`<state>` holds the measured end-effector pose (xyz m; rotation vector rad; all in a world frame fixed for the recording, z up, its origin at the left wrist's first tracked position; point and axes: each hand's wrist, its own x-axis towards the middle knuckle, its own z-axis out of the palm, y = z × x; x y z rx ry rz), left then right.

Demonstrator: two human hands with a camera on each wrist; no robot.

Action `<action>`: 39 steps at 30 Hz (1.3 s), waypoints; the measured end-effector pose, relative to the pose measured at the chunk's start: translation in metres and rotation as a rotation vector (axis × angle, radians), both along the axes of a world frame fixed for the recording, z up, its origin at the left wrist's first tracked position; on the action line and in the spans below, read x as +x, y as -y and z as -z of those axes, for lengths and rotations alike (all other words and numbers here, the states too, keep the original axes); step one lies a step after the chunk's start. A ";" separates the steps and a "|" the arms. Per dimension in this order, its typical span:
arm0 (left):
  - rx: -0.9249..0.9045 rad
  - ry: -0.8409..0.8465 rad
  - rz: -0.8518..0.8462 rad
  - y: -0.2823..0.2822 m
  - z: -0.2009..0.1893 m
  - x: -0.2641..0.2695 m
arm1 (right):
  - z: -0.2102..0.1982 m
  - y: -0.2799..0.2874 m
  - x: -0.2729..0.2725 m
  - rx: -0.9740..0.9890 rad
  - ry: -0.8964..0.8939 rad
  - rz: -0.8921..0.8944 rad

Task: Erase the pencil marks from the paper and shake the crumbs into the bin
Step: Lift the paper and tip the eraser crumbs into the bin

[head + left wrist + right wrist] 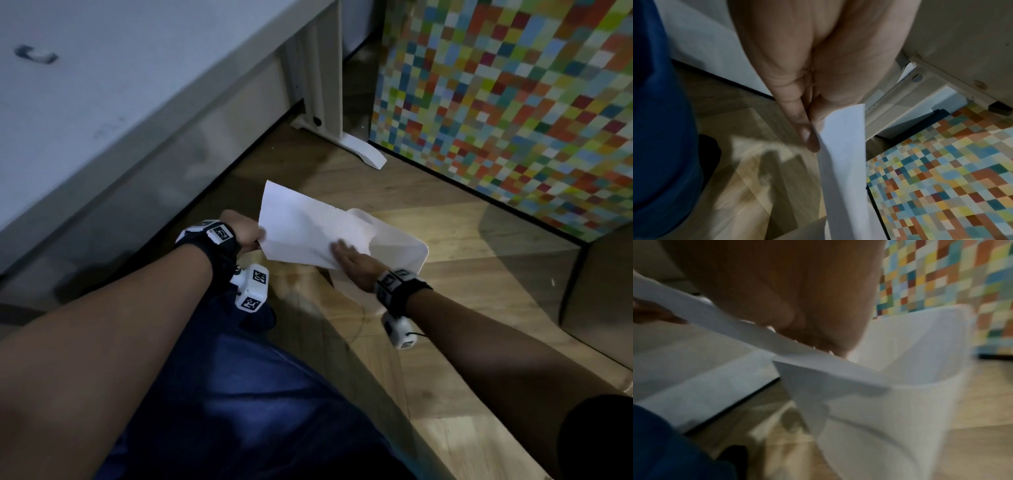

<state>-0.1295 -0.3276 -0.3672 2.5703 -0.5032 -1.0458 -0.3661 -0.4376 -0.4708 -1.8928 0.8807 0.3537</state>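
A white sheet of paper point(305, 228) hangs tilted over the open white bin point(407, 246) on the wooden floor. My left hand point(245, 233) pinches the paper's left edge; in the left wrist view the thumb point(797, 123) lies against the paper point(842, 155). My right hand point(346, 255) rests with straight fingers on top of the sheet's near right corner. In the blurred right wrist view the paper point(756, 339) slopes down towards the bin point(900, 395), and the fingers are hidden behind it.
A white desk point(102, 102) stands at the left with an eraser point(36, 54) on it. Its white leg and foot point(346, 137) stand beyond the bin. A checkered multicoloured panel point(513, 102) rises at the right. My blue-clad knee point(239, 394) is below.
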 end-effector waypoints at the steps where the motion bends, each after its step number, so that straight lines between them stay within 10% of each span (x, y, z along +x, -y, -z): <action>1: 0.013 0.008 -0.002 0.000 -0.001 0.003 | -0.001 0.007 -0.011 -0.042 -0.105 0.039; 10: -0.148 -0.069 -0.033 0.004 0.015 -0.002 | -0.042 -0.045 0.059 0.005 0.383 -0.173; 17: -0.255 -0.087 -0.136 0.000 0.017 0.007 | -0.014 0.003 -0.019 -0.136 -0.229 -0.005; 25: -0.210 -0.059 -0.103 0.001 0.022 -0.004 | -0.032 -0.050 0.026 -0.036 0.354 -0.201; 33: 0.046 0.118 -0.004 -0.012 -0.004 0.023 | -0.008 0.010 -0.042 -0.194 -0.188 0.015; 39: 0.042 0.121 -0.011 -0.011 0.001 0.012 | -0.024 -0.046 0.017 -0.147 0.275 -0.212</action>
